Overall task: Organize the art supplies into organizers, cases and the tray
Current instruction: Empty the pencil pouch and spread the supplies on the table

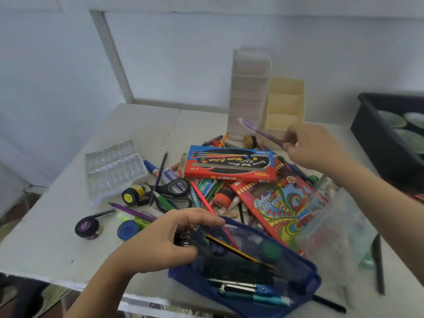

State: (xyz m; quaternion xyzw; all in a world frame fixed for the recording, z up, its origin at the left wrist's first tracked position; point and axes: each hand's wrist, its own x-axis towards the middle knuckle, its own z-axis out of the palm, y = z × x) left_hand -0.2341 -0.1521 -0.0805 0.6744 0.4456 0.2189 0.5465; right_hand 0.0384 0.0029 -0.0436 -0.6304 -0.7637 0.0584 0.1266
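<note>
Sorting step: left hand gripping blue pouch open; right hand pinching purple brush, likely needing pouch insertion.

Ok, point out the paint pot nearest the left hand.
The blue pot, right beside the left hand. The purple pot and yellow pot lie farther off; the green pot sits inside the pouch.
</note>
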